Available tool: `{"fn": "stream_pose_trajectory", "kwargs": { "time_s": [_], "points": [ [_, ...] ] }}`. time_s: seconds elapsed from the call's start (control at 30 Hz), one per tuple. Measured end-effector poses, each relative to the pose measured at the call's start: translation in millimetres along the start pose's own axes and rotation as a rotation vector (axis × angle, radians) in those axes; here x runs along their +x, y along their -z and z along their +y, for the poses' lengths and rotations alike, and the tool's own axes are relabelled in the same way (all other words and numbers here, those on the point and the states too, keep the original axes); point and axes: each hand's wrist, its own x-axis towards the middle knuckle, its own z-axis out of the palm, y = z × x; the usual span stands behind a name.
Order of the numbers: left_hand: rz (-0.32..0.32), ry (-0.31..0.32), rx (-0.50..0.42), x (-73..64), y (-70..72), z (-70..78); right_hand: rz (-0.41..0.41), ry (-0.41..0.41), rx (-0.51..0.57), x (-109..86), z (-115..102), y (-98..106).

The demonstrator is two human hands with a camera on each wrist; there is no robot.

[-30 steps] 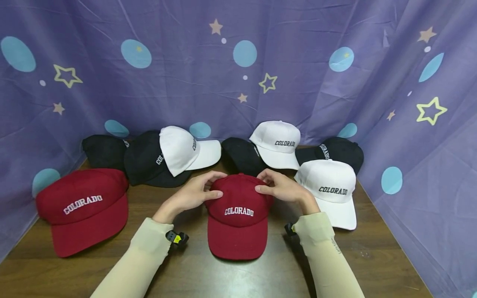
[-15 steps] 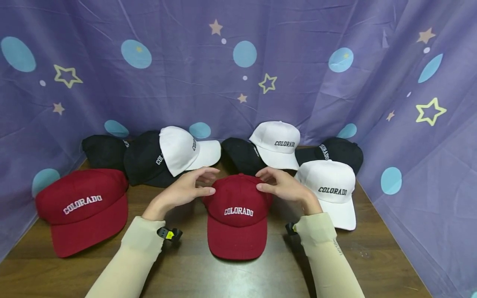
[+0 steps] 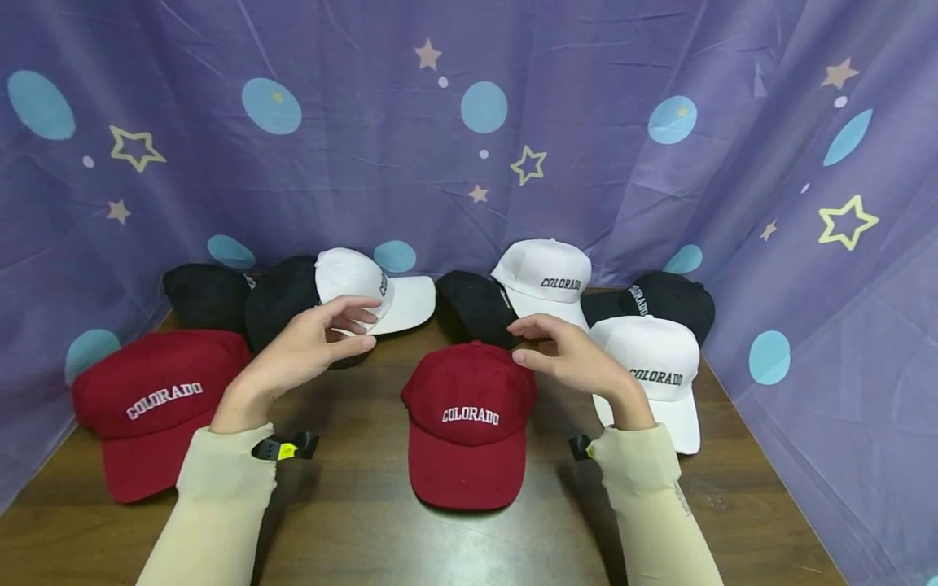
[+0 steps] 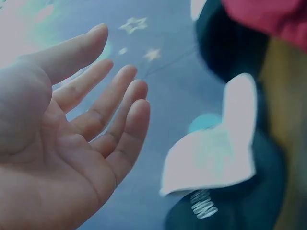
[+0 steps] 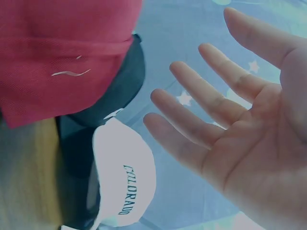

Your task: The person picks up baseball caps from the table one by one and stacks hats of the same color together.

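A red baseball cap point(image 3: 469, 391) lettered COLORADO rests upright near the middle of the table, its brim toward me. Both hands are off it. My left hand point(image 3: 308, 346) hovers to its left, in front of a white cap point(image 3: 348, 281) lying on a black cap point(image 3: 278, 297); its fingers are relaxed and hold nothing. Close to the red cap's upper right side is my right hand point(image 3: 572, 354), also relaxed, its palm bare in the right wrist view. Whether its fingertips touch the cap is hard to tell. That hand partly covers a white cap point(image 3: 645, 350) at the right.
Another red cap point(image 3: 161, 399) sits at the left, partly behind my left forearm. Along the purple curtain point(image 3: 440, 163) stand more caps: a black one point(image 3: 205, 297) at far left, a white one point(image 3: 545, 273) against a black one point(image 3: 472, 305), and a black one point(image 3: 674, 297) at right.
My left hand has let go of the middle red cap and moved left and away from it. The right hand has eased slightly up and right. The cap stays in place.
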Motion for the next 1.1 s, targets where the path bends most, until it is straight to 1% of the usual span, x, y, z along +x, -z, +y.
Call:
{"fn": "stream_pose_trajectory", "kwargs": {
  "time_s": [0.07,0.13,0.23,0.3,0.4,0.47,0.6,0.63,0.7,0.73,0.83,0.9,0.93,0.97,1.03,1.1],
  "points": [
    [0.039,-0.004,0.021,-8.1,12.0,3.2,0.002,0.006,-0.005,-2.1,-4.2,1.0],
    [0.083,0.007,0.046,-16.8,24.3,5.0,0.007,0.019,-0.013,-3.4,-8.1,1.1],
    [0.130,0.029,0.103,-31.5,46.3,4.4,0.019,0.049,-0.016,-3.4,-14.4,-0.5],
    [0.145,0.061,0.162,-40.9,62.7,1.4,0.031,0.073,-0.025,-2.5,-18.1,-2.5],
    [0.155,0.087,0.242,-53.8,89.4,-6.8,0.048,0.107,-0.042,-1.8,-24.6,-6.1],
    [0.156,0.135,0.301,-60.8,106.6,-15.2,0.050,0.126,-0.054,-1.8,-28.7,-9.1],
    [0.136,0.253,0.399,-75.1,139.9,-38.5,0.028,0.164,-0.070,-0.3,-34.8,-17.4],
    [0.123,0.293,0.423,-79.0,147.3,-45.4,0.023,0.168,-0.082,0.1,-35.5,-19.7],
    [0.112,0.352,0.454,-87.2,160.5,-60.8,0.013,0.174,-0.100,0.6,-37.3,-24.3],
    [0.121,0.372,0.464,-90.7,165.0,-69.4,0.009,0.175,-0.111,0.9,-38.0,-26.6],
    [0.160,0.409,0.441,-101.6,176.0,-93.9,-0.006,0.185,-0.135,1.9,-39.9,-33.7],
    [0.197,0.411,0.433,-107.0,180.5,-109.9,-0.024,0.206,-0.146,3.5,-40.6,-38.7],
    [0.206,0.419,0.425,-109.6,182.5,-117.1,-0.035,0.217,-0.151,4.5,-40.8,-41.2],
    [0.203,0.429,0.421,-112.1,184.9,-123.5,-0.046,0.228,-0.155,5.4,-41.0,-43.5],
    [0.174,0.467,0.426,-115.7,188.4,-136.1,-0.066,0.246,-0.165,7.0,-40.8,-47.4],
    [0.120,0.510,0.410,-118.6,191.3,-146.7,-0.080,0.252,-0.167,7.6,-40.7,-49.9]
  ]
}}
